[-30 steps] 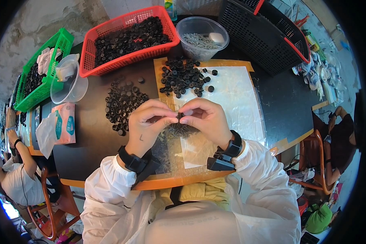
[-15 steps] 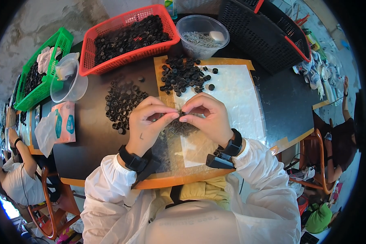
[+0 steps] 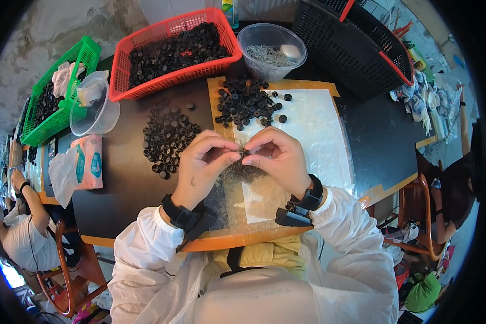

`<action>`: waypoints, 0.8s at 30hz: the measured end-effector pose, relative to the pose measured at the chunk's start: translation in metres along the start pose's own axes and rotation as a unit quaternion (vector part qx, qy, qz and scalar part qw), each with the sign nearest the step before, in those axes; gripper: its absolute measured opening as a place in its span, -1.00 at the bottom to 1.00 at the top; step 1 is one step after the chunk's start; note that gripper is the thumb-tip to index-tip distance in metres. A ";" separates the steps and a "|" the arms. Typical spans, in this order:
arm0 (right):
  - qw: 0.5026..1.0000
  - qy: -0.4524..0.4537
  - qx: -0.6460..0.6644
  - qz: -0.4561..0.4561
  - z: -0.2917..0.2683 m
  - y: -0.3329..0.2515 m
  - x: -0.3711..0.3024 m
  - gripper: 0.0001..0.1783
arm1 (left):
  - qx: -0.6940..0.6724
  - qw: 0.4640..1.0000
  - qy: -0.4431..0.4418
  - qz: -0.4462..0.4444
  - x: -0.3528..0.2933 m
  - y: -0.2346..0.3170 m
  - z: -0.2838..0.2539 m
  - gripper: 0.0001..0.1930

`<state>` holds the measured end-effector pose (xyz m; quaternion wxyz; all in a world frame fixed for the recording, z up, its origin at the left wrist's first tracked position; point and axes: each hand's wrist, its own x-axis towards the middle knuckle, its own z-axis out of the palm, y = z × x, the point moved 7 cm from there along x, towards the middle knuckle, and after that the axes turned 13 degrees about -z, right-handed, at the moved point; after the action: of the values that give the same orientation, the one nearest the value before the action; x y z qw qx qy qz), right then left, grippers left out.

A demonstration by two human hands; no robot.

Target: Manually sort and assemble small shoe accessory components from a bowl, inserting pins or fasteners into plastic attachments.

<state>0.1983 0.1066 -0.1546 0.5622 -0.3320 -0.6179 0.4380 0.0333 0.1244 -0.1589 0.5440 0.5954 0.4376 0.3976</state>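
My left hand (image 3: pixel 201 171) and my right hand (image 3: pixel 282 161) meet over the middle of the table, thumbs and forefingers pinched together. Between the fingertips is a small black round part (image 3: pixel 243 153), mostly covered by the fingers. Just below lies a heap of thin metal pins (image 3: pixel 237 174), partly hidden by my hands. Left of my left hand, hollow black caps (image 3: pixel 164 135) are spread on the dark tabletop. Beyond my fingers sits a pile of black disc-shaped parts (image 3: pixel 243 102), some of them on a white sheet (image 3: pixel 308 124).
Along the back stand a red basket (image 3: pixel 178 75) of black parts, a clear tub (image 3: pixel 270 73) of metal pins and a black basket (image 3: pixel 340 54). At left are a green basket (image 3: pixel 48 127), a clear bowl (image 3: pixel 105 119) and a tissue pack (image 3: pixel 89 162). People sit on both sides.
Both hands stay pinched together at nearly the same spot, with the left wrist tilted slightly. The whole view has shifted a little.
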 end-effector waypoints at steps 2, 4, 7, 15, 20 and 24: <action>0.989 0.028 0.130 0.063 0.001 0.013 -0.003 -0.75 | 0.002 1.000 -0.022 0.022 -0.001 0.002 0.004 -0.71; 0.981 0.037 0.172 0.078 0.000 0.017 -0.002 -0.75 | -0.162 0.985 -0.067 0.009 -0.001 0.002 0.011 -0.54; 0.969 0.053 0.223 0.087 -0.003 0.020 -0.001 -0.75 | -0.136 0.988 -0.075 -0.006 0.001 0.002 0.009 -0.57; 0.967 0.061 0.233 0.084 -0.005 0.016 0.001 -0.77 | -0.151 0.988 -0.043 -0.001 0.001 -0.006 -0.003 -0.75; 0.975 0.039 0.204 0.073 -0.004 0.014 0.000 -0.77 | -0.100 0.992 -0.054 -0.045 -0.002 -0.009 0.000 -0.71; 0.977 0.045 0.200 0.057 -0.003 0.009 0.001 -0.75 | -0.164 0.982 -0.080 -0.052 -0.002 0.001 0.007 -0.69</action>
<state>0.2000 0.1111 -0.1626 0.6185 -0.2672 -0.4719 0.5687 0.0396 0.1208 -0.1590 0.6874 0.5043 0.3519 0.3864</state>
